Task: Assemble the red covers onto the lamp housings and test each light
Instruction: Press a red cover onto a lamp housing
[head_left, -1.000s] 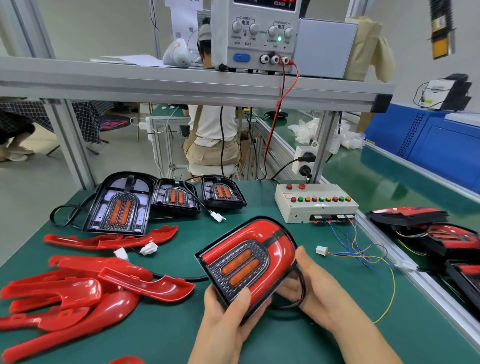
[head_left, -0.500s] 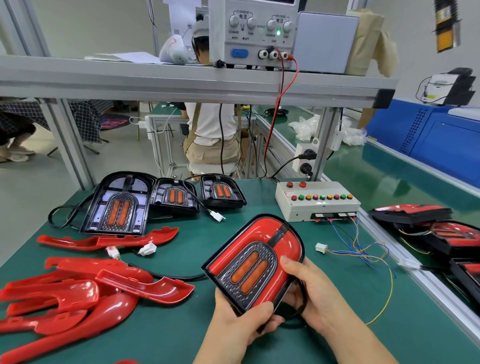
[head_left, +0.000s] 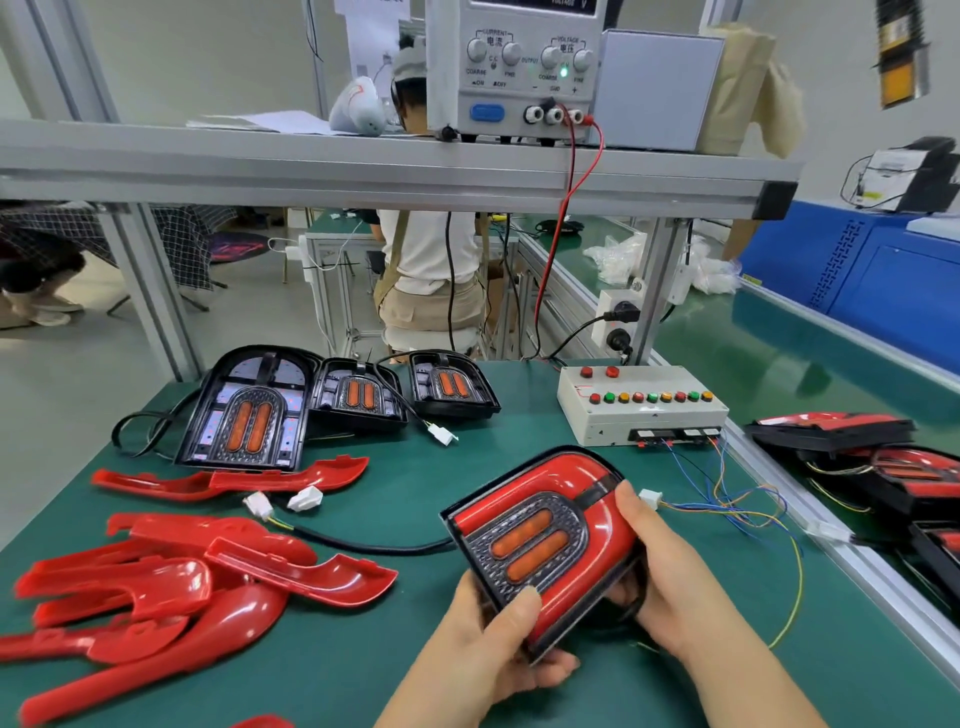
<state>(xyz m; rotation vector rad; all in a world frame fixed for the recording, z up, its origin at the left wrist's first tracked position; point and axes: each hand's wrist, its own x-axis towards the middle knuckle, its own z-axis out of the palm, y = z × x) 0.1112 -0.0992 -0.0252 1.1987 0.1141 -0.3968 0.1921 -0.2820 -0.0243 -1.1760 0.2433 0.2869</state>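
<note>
Red-covered lamp (head_left: 540, 540) sits at 5 o'clock of the view, held face up over the green bench mat (head_left: 395, 499). Its long axis is slanted, with the arched end toward 1 o'clock and the flat end toward 7. The left hand (head_left: 488, 644) pinches the near corner, thumb on the cover and fingers curled beneath. The right hand (head_left: 660, 577) curls round the arched edge. Loose red covers (head_left: 171, 587) lie at 9 o'clock, open housings (head_left: 249, 410) at 11 and a button-topped test box (head_left: 639, 410) at 1. At 12, a power supply (head_left: 519, 67) reads "CURRENT", "VOLTAGE", "COARSE", "FINE".
</note>
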